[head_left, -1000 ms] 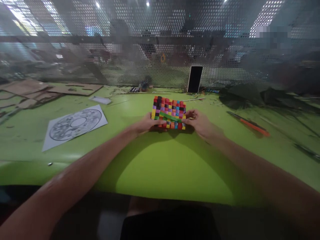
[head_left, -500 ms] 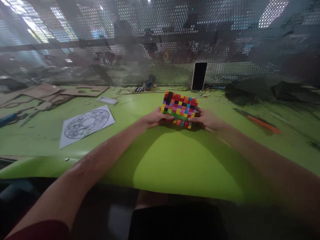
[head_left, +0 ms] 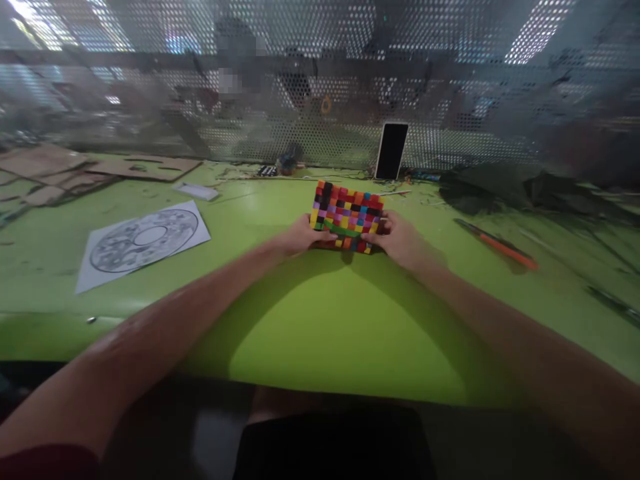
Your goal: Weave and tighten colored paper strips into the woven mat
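Between my two hands is a small rectangular multicoloured woven piece (head_left: 347,208), checkered in red, yellow, orange, purple, blue and black, with a green strip across its lower part. It is tilted up facing me, over the green tabletop. My left hand (head_left: 299,236) grips its left edge, thumb across the lower front. On the opposite side my right hand (head_left: 400,241) holds the right edge, its thumb also on the front. Most fingers of both hands are hidden behind the piece.
A sheet with a printed ring pattern (head_left: 150,267) lies to the left, with cut cardboard (head_left: 165,168) behind it. A dark-screened phone (head_left: 393,152) leans against the perforated metal screen (head_left: 345,87). An orange-handled tool (head_left: 507,251) rests to the right, near dark leaf-like material (head_left: 493,190).
The whole view has shifted, so the table items appear farther left. Both hands keep hold of the woven piece, with hardly any change in its tilt.
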`<state>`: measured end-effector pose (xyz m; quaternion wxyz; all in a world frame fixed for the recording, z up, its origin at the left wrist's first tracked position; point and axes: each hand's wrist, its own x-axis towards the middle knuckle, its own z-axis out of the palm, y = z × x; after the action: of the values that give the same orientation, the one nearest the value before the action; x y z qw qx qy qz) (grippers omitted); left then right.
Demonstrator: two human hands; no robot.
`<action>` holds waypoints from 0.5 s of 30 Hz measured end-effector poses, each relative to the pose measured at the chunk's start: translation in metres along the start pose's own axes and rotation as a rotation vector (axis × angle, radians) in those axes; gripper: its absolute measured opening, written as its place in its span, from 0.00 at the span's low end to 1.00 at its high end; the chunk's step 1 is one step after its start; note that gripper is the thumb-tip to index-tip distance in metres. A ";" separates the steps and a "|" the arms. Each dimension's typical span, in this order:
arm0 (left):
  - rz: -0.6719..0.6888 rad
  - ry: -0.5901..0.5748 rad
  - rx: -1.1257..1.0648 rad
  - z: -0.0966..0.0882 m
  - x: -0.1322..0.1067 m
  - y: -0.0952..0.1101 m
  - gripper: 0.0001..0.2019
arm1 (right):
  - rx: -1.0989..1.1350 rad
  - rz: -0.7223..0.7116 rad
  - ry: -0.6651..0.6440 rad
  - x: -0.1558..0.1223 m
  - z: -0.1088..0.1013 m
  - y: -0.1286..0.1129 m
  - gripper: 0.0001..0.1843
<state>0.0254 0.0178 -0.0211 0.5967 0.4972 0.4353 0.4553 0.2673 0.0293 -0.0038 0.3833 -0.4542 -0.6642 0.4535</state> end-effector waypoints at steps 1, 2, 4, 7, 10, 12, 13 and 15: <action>-0.012 0.027 0.009 -0.001 0.001 -0.001 0.21 | -0.037 -0.038 0.026 -0.002 0.000 -0.001 0.30; -0.027 0.057 0.022 -0.002 0.002 -0.001 0.20 | -0.078 -0.077 0.056 -0.003 0.001 -0.001 0.31; -0.065 0.103 0.048 -0.002 0.003 0.000 0.19 | -0.140 -0.129 0.109 -0.004 0.001 0.001 0.34; -0.094 0.108 0.064 0.000 0.000 0.003 0.16 | -0.177 -0.163 0.181 -0.005 0.002 0.003 0.34; -0.094 0.103 0.105 0.003 -0.002 0.007 0.13 | -0.272 -0.259 0.219 -0.007 0.005 0.001 0.23; -0.098 0.100 0.128 0.004 -0.004 0.009 0.12 | -0.373 -0.342 0.189 -0.009 0.005 -0.001 0.15; -0.103 0.098 0.136 0.005 -0.005 0.011 0.12 | -0.418 -0.386 0.168 -0.009 0.006 -0.002 0.12; -0.110 0.098 0.139 0.007 -0.007 0.013 0.11 | -0.487 -0.482 0.134 -0.009 0.005 -0.002 0.11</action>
<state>0.0288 0.0107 -0.0066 0.5629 0.4901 0.5211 0.4140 0.2647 0.0194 -0.0038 0.4027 -0.3910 -0.8144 0.1474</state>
